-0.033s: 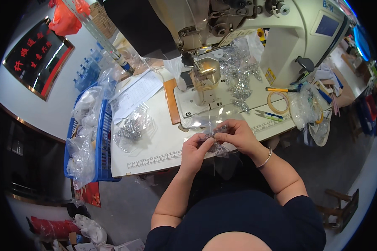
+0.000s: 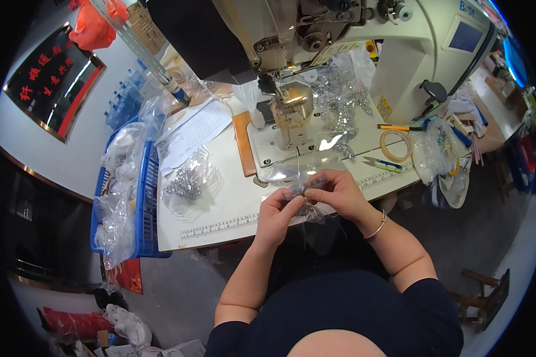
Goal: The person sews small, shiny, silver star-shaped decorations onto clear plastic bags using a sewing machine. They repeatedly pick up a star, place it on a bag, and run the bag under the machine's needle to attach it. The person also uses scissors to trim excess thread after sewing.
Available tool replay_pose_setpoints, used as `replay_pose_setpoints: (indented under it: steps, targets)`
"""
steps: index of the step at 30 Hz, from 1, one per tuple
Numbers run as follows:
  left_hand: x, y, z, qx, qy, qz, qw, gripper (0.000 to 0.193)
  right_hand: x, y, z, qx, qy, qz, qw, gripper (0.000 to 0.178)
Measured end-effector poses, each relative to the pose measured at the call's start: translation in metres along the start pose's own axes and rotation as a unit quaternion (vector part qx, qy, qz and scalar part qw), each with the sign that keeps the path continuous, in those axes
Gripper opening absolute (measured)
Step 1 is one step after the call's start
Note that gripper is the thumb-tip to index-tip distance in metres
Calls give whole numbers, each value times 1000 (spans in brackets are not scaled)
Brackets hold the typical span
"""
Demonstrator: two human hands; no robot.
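Both my hands meet at the front edge of the white table, in front of the sewing machine (image 2: 411,65). My left hand (image 2: 275,214) and my right hand (image 2: 341,195) pinch a small silvery, sparkly piece (image 2: 312,214) between thumbs and fingers. Its exact kind is hard to make out, since my fingers cover much of it. Thin strands hang below it. Just beyond my fingers lies a clear plastic sheet (image 2: 286,171), under the machine's needle area. More glittering silver pieces (image 2: 345,116) trail over the machine bed to the right.
Left on the table (image 2: 226,208) are a plastic bag of silver bits (image 2: 187,184) and a paper sheet (image 2: 196,134). A blue basket (image 2: 152,202) of plastic bags stands beside it. At right lie snips (image 2: 382,163), a tape roll (image 2: 396,146) and an orange-handled tool (image 2: 393,127).
My hands keep the same pinch on the silvery piece, with only a very slight shift. A bright glare now shows on the clear plastic beyond my right hand.
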State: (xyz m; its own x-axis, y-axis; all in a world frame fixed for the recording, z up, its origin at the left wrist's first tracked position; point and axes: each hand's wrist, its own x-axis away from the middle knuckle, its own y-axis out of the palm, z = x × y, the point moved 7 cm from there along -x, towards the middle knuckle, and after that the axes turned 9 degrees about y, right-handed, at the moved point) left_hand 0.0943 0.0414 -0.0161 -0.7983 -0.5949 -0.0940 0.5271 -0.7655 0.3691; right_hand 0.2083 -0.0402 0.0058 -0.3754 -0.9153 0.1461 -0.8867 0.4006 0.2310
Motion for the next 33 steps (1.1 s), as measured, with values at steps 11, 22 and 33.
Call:
replay_pose_setpoints:
  steps: [11,22,33]
  targets:
    - [1,1,6,-1,0,-24,1000,22,1,1,5,-22,-4,7,1000,18]
    - [-2,-3,11,-90,6,14,996,25,-7,-5,12,-27,17,3,999,21]
    - [-3,-5,11,-81,26,42,995,28,-9,-15,12,-144,54,-28,988,32]
